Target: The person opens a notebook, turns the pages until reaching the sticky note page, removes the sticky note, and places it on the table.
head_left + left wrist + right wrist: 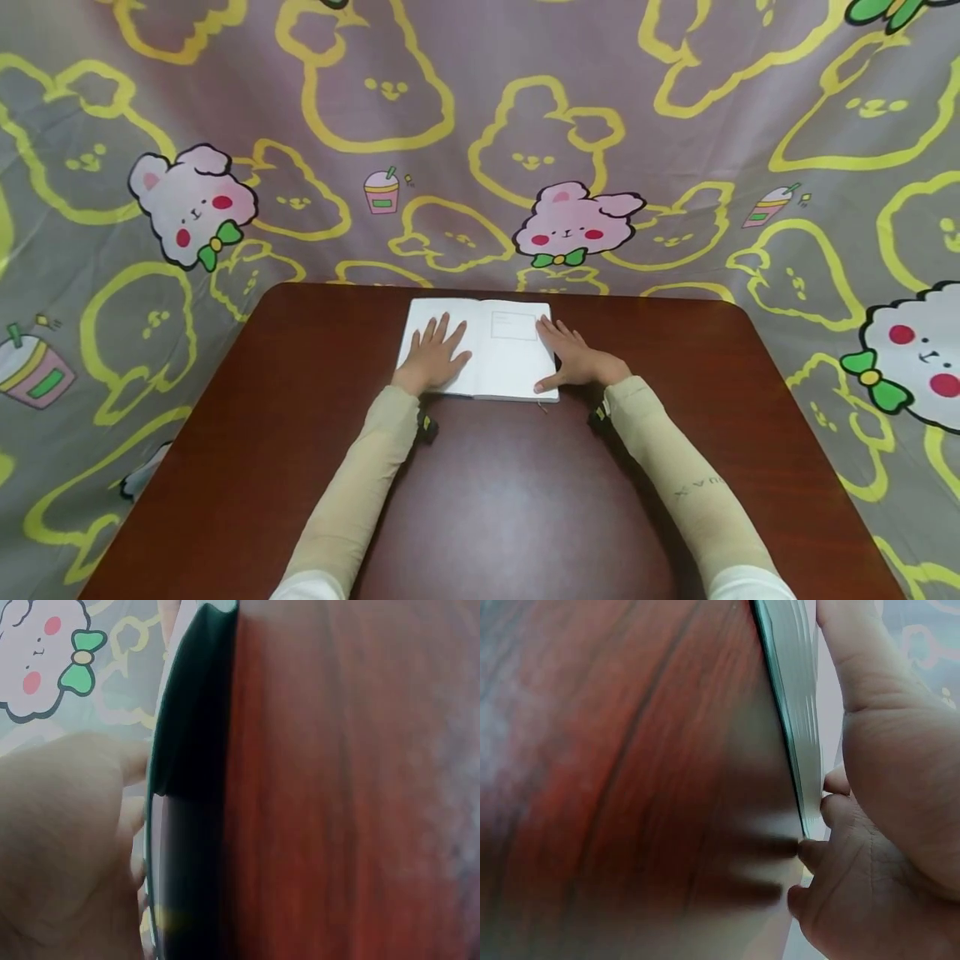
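An open notebook with white pages lies near the far edge of the table; a faint printed box shows on its right page. My left hand rests on the left page with its fingers spread. At the right edge of the notebook, my right hand touches the page, its fingers extended and its thumb by the near corner. A dark green cover is seen edge-on beside the hand in the left wrist view. The right wrist view has the stacked page edges next to the thumb.
The reddish-brown wooden table has rounded far corners. A patterned cloth with cartoon animals surrounds it at the back and sides. A short ribbon end pokes out at the notebook's near edge.
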### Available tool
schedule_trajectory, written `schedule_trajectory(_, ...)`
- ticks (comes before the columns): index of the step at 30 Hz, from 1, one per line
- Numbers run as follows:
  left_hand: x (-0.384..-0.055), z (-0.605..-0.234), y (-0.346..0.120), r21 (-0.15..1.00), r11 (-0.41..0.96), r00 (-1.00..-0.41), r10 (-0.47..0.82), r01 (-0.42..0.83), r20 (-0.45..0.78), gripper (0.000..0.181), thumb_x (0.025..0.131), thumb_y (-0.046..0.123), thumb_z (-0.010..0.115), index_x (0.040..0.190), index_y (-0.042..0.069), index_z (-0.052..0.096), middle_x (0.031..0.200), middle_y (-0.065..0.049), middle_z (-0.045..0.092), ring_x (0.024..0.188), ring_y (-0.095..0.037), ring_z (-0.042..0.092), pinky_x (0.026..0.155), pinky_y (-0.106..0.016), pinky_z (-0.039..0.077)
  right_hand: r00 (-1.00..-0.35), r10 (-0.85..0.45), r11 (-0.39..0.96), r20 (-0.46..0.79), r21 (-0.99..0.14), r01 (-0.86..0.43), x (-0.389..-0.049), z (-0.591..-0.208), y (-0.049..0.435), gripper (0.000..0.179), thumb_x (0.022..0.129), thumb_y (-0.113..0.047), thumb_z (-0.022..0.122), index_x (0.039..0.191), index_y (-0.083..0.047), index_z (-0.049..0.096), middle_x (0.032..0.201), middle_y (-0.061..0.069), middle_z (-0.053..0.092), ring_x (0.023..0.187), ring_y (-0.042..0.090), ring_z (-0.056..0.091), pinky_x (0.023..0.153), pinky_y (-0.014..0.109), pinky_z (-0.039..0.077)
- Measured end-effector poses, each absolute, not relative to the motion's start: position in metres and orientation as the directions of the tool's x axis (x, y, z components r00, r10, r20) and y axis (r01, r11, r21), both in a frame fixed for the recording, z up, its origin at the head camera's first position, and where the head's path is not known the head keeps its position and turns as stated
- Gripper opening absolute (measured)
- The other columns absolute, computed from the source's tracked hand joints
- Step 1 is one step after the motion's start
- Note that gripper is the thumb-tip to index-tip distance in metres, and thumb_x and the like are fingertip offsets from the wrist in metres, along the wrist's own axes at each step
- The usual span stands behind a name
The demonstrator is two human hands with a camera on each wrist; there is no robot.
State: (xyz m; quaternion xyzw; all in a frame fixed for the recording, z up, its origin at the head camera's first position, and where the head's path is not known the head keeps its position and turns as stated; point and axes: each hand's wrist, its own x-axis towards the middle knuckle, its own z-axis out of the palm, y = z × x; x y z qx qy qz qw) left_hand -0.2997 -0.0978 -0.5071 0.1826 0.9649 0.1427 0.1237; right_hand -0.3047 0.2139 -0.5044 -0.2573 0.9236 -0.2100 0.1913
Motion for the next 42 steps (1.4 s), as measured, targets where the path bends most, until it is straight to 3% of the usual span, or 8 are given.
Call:
schedule_trajectory(15, -0.298, -0.517, -0.103, 0.396, 0.878, -0.890, 0.385, 0.271, -0.245, 0.068, 0.109, 0.046, 0.031, 0.165, 0.017, 0.006, 0.170, -0.017, -0.011, 0.156, -0.040, -0.011, 0.123, -0.060, -0.010, -0.782, -0.569, 0.777, -0.255, -0.477, -0.409, -0.304, -0.508, 0.211, 0.129, 0.080, -0.058, 0.080, 0.162, -0.001, -0.001, 0.170, 0.019, -0.006, 0.156, 0.044, -0.006, 0.120, 0.070, 0.002)
schedule_trajectory(26, -0.297, -0.513, -0.098, 0.397, 0.883, -0.897, 0.365, 0.249, -0.249, 0.067, 0.109, 0.046, 0.033, 0.165, 0.019, 0.008, 0.170, -0.016, -0.010, 0.156, -0.039, -0.011, 0.123, -0.060, -0.010, -0.788, -0.554, 0.791, -0.268, -0.464, -0.398, -0.306, -0.513, 0.214, 0.130, 0.080, -0.064, 0.077, 0.163, -0.006, -0.004, 0.171, 0.014, -0.010, 0.156, 0.041, -0.011, 0.121, 0.067, -0.001)
schedule_trajectory(42, -0.298, -0.515, -0.095, 0.413, 0.879, -0.910, 0.350, 0.238, -0.221, 0.066, 0.109, 0.043, 0.037, 0.165, 0.018, 0.012, 0.170, -0.017, -0.007, 0.156, -0.040, -0.009, 0.122, -0.062, -0.010, -0.798, -0.554, 0.777, -0.238, -0.491, -0.393, -0.301, -0.507, 0.212, 0.129, 0.079, -0.058, 0.081, 0.162, -0.001, 0.000, 0.170, 0.019, -0.005, 0.155, 0.046, -0.006, 0.119, 0.071, 0.001)
